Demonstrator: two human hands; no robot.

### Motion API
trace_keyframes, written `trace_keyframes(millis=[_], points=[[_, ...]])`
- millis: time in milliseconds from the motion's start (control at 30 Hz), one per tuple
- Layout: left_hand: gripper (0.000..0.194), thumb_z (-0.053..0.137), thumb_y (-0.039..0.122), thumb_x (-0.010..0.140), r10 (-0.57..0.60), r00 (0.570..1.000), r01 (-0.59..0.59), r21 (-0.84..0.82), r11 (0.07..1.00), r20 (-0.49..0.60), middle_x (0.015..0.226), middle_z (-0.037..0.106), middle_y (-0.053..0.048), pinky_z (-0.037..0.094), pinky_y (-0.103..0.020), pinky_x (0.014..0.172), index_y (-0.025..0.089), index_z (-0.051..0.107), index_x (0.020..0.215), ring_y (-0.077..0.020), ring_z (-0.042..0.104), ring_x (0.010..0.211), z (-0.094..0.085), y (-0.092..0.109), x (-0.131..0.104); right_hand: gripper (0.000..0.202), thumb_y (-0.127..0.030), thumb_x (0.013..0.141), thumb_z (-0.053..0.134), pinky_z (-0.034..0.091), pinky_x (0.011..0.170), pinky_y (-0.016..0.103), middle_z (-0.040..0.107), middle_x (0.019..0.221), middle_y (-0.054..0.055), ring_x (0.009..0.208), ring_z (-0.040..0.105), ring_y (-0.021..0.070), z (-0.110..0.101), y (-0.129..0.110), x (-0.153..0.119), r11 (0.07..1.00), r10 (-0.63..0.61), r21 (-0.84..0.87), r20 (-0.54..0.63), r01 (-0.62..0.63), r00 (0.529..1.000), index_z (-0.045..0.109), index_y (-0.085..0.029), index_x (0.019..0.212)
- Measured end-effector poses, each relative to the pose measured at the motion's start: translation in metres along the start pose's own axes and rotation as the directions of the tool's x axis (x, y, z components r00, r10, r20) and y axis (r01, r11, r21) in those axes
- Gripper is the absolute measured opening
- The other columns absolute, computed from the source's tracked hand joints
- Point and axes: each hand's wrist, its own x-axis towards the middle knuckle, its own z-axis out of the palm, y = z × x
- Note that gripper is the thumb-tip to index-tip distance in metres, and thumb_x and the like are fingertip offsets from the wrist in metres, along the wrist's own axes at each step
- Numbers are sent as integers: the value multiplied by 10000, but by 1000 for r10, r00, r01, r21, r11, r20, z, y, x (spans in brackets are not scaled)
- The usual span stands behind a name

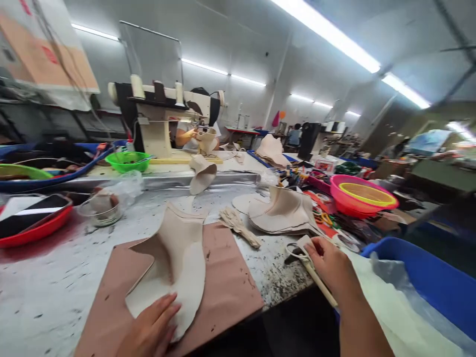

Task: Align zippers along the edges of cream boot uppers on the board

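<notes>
My left hand (pixel 150 327) lies flat with its fingers apart on the lower edge of a curved beige piece (pixel 182 263). That piece rests on a reddish-brown sheet (pixel 223 267) at the table's front edge. To the right, my right hand (pixel 330 263) pinches a small pale item (pixel 304 243) between thumb and fingers. Just below it are a white ring-shaped thing (pixel 295 250) and a pale stick-like handle (pixel 320 285). Between the hands lies a bundle of beige strips (pixel 240 227). More curved beige pieces (pixel 284 210) are stacked behind my right hand.
A red tray (pixel 40 235) with a phone and a clear cup (pixel 106 215) stand at left. A blue bin (pixel 427 272) is at right, near a pink basket (pixel 334 196). Behind, a person's hand (pixel 187 135) works at a sewing machine (pixel 156 134).
</notes>
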Motion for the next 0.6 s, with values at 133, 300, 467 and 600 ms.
trace_keyframes(millis=[133, 300, 467, 600], points=[[621, 650, 587, 605, -403, 908, 405, -488, 773, 114, 1157, 625, -96, 521, -384, 817, 240, 596, 1118, -288, 601, 1002, -46, 45, 18, 368, -566, 715, 543, 451, 564, 283, 594, 736, 11, 665, 559, 179, 79, -71, -50, 691, -139, 710, 318, -139, 938, 501, -213, 808], [594, 603, 599, 643, -534, 694, 614, -785, 86, 484, 1091, 631, -112, 502, -367, 805, 187, 550, 1067, -261, 604, 980, -61, 68, 28, 517, -629, 756, 367, 451, 522, 267, 634, 860, 63, 679, 583, 169, 173, -125, -100, 643, -245, 661, 656, -386, 714, 509, -186, 980], [537, 478, 648, 681, -662, 606, 712, -673, 202, 442, 838, 664, -109, 517, -378, 715, 162, 576, 888, -252, 636, 811, -49, 49, 15, 268, -407, 603, 653, 402, 552, 256, 622, 675, 29, 625, 532, 160, 194, -118, -98, 803, -332, 556, 716, -215, 615, 586, -157, 673], [395, 597, 573, 571, -642, 709, 686, -495, 533, 292, 829, 619, -80, 467, -393, 782, 183, 609, 636, -271, 577, 833, -50, 31, 7, 141, -267, 600, 667, 377, 575, 247, 618, 679, 21, 646, 520, 159, 193, -110, -96, 878, -346, 476, 709, -55, 614, 590, -154, 633]])
